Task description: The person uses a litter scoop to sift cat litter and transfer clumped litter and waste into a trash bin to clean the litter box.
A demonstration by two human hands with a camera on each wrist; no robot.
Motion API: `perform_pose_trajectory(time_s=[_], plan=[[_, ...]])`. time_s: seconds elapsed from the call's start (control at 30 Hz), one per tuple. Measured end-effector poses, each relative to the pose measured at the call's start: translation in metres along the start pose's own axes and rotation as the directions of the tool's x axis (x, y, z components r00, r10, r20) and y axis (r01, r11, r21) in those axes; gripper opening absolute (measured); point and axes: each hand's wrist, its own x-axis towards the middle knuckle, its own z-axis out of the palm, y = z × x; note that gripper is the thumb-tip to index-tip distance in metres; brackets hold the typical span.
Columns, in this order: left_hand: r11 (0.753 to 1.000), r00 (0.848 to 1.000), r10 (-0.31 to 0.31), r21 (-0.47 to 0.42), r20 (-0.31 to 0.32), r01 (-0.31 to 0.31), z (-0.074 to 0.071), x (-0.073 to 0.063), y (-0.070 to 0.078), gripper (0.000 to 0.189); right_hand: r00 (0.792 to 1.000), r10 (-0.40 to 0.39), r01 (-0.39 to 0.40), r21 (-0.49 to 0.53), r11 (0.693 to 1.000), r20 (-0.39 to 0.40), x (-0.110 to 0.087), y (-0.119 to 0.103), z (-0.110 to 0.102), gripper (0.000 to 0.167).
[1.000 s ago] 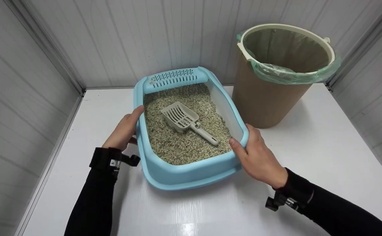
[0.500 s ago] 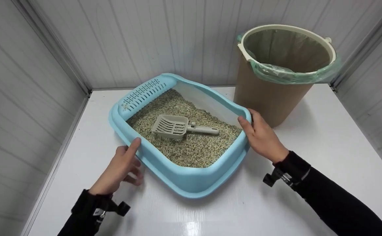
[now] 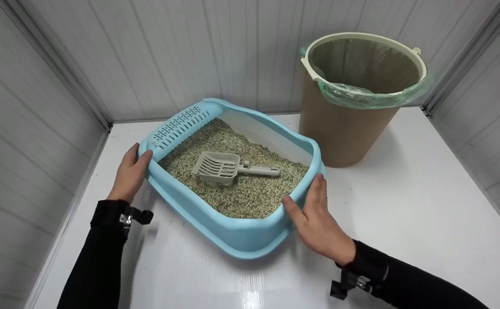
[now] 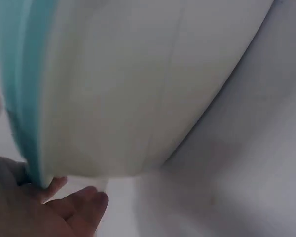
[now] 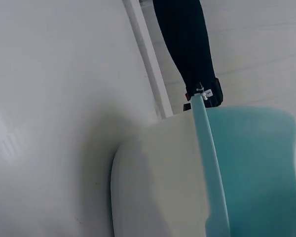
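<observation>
A light blue litter box (image 3: pixel 215 216) filled with grainy litter (image 3: pixel 250 199) stands at an angle on the white table. A beige slotted litter scoop (image 3: pixel 220 167) lies on the litter, its handle toward the right. My left hand (image 3: pixel 129 175) grips the rim at the left corner, thumb on top; in the left wrist view its fingers (image 4: pixel 89 202) curl under the edge. Near the front right corner my right hand (image 3: pixel 321 225) holds the rim, with the thumb on top and the fingers along the outside. The right wrist view shows the box's pale outer wall (image 5: pixel 163 182) but not that hand.
A brown bin (image 3: pixel 344 133) lined with a green translucent bag (image 3: pixel 361 98) stands at the back right, close to the box. Ribbed grey-white wall panels (image 3: pixel 155 60) enclose the table (image 3: pixel 409 206) at the back and both sides.
The box has turned counterclockwise, its slotted end swinging left with the scoop. My left hand dropped forward, then moved up to the left corner. My right hand slid along the rim toward the front.
</observation>
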Motion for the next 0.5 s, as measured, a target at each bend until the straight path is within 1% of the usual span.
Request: perform_pose_trajectory(time_s=[0.07,0.13,0.17,0.27,0.3,0.33,0.37,0.4,0.43,0.5], plan=[[1.0,0.999,-0.008,-0.01,-0.032,0.008,0.0,-0.005,-0.001,0.089,1.0,-0.009,0.009,0.01,1.0,-0.015,0.014,0.002,0.002,0.105],[0.999,0.995,-0.038,-0.031,-0.089,0.035,-0.001,-0.014,-0.001,0.09,0.997,-0.056,0.058,0.032,0.998,-0.048,0.034,0.007,-0.001,0.106],[0.997,0.991,-0.064,-0.046,-0.12,0.058,0.0,-0.02,0.0,0.091,0.993,-0.092,0.095,0.041,0.995,-0.07,0.046,0.012,-0.004,0.104],[0.988,0.969,-0.144,-0.092,-0.202,0.128,0.009,-0.044,0.005,0.096,0.98,-0.174,0.182,0.078,0.98,-0.1,0.082,0.027,-0.018,0.097],[0.983,0.96,-0.171,-0.109,-0.221,0.15,0.012,-0.052,0.007,0.098,0.977,-0.19,0.199,0.092,0.976,-0.097,0.093,0.032,-0.024,0.093],[0.978,0.952,-0.196,-0.121,-0.237,0.171,0.016,-0.062,0.008,0.099,0.977,-0.191,0.2,0.093,0.975,-0.096,0.101,0.034,-0.029,0.088],[0.973,0.946,-0.216,-0.129,-0.241,0.19,0.019,-0.072,0.008,0.102,0.979,-0.182,0.191,0.099,0.977,-0.095,0.107,0.036,-0.034,0.084],[0.97,0.944,-0.233,-0.121,-0.235,0.209,0.02,-0.083,0.008,0.104,0.982,-0.164,0.174,0.109,0.979,-0.093,0.11,0.036,-0.038,0.08],[0.967,0.943,-0.25,-0.102,-0.22,0.232,0.019,-0.092,0.006,0.107,0.986,-0.143,0.153,0.114,0.982,-0.091,0.108,0.035,-0.041,0.08],[0.959,0.945,-0.284,-0.06,-0.163,0.278,0.012,-0.107,0.003,0.11,0.992,-0.089,0.099,0.108,0.989,-0.092,0.095,0.029,-0.042,0.082]])
